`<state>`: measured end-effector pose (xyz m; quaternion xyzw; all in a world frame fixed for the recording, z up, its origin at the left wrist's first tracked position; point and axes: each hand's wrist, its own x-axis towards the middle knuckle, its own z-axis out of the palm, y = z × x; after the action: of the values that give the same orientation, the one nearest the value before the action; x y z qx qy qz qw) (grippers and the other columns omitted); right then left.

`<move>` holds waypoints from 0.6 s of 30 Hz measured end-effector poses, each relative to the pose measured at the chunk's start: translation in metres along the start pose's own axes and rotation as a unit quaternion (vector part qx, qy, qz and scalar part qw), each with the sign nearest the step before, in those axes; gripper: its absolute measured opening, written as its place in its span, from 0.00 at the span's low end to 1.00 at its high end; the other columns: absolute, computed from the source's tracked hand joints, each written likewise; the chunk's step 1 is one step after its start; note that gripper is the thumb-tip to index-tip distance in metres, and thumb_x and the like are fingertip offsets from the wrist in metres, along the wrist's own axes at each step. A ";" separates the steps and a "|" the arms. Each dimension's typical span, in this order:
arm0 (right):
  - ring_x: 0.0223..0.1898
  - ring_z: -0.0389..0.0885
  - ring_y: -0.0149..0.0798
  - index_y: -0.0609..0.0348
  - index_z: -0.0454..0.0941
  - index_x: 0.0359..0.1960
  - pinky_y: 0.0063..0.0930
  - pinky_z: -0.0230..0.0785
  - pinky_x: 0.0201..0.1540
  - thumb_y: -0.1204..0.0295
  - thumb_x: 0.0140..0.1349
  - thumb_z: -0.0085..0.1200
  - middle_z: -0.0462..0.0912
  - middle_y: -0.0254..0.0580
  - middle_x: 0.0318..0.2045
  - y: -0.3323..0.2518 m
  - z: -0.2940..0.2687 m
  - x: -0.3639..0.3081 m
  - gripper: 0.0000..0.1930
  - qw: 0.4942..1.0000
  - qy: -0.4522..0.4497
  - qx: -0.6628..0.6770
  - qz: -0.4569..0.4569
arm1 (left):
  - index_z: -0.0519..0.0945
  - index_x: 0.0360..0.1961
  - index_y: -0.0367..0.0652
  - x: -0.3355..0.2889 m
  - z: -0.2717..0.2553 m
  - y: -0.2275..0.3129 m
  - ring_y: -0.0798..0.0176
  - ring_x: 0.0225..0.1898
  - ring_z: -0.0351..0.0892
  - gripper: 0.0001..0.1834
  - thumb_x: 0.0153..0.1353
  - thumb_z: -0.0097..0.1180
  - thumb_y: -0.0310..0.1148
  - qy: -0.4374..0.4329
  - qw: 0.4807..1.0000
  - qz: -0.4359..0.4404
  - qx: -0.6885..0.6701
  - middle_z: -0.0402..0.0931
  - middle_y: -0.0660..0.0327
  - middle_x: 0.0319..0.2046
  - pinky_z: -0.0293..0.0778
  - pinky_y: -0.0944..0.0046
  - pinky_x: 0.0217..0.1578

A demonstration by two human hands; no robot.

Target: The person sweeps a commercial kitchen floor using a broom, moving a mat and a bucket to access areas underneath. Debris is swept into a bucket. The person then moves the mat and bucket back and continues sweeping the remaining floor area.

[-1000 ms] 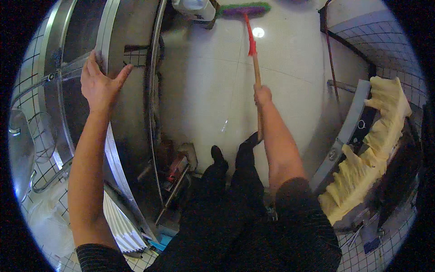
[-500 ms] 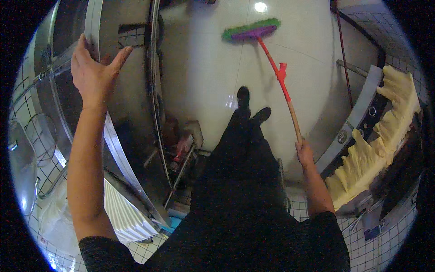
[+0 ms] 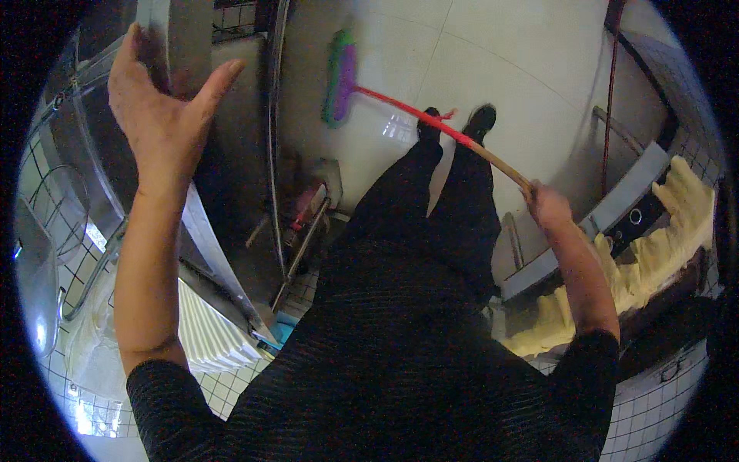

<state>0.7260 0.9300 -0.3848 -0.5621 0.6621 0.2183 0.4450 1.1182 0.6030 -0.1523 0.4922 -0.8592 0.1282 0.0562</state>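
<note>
My right hand is wrapped around the wooden end of a broom handle. The handle is red along its farther half. At the far left of the floor, the purple broom head with green bristles lies close to a dark cabinet side. A red piece sticks out from the handle near my shoes. My left hand is raised over a metal edge at the left, thumb spread wide from the fingers. Whether it touches the metal I cannot tell.
On the left stands metal equipment with a long steel edge. A white ridged stack sits below my left forearm. To the right, a grey-fronted unit carries pale yellow cloth or sheeting. The pale tiled floor stretches ahead.
The broom head has swung left and nearer, toward the cabinet. My right hand has moved up and slightly right with the handle. My feet have shifted; my left hand stays raised and open.
</note>
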 end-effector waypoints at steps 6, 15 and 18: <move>0.34 0.81 0.45 0.50 0.78 0.38 0.38 0.74 0.33 0.64 0.60 0.44 0.82 0.41 0.33 -0.186 -0.008 0.189 0.12 0.963 -0.051 -0.153 -0.214 | 0.55 0.60 0.35 -0.002 -0.005 0.012 0.54 0.58 0.60 0.52 0.36 0.74 0.37 -0.078 0.981 -0.133 -0.119 0.58 0.51 0.57 0.66 0.57 0.54; 0.40 0.80 0.40 0.47 0.81 0.34 0.44 0.69 0.36 0.65 0.56 0.49 0.82 0.30 0.35 -0.323 -0.076 0.335 0.09 0.915 0.051 -0.271 -0.295 | 0.47 0.63 0.39 -0.007 -0.003 0.011 0.50 0.63 0.52 0.49 0.45 0.67 0.29 -0.080 0.950 -0.235 -0.189 0.47 0.51 0.63 0.70 0.53 0.52; 0.42 0.79 0.38 0.46 0.81 0.35 0.41 0.70 0.38 0.64 0.56 0.48 0.82 0.32 0.37 -0.284 -0.114 0.366 0.10 0.942 0.047 -0.220 -0.250 | 0.48 0.63 0.39 -0.007 -0.004 0.010 0.49 0.62 0.54 0.48 0.45 0.67 0.31 -0.078 0.949 -0.249 -0.176 0.48 0.50 0.63 0.69 0.53 0.53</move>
<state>0.9632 0.5614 -0.5726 -0.8031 0.4556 0.2134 0.3193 1.1128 0.6143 -0.1517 0.6811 -0.7200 -0.0818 0.1045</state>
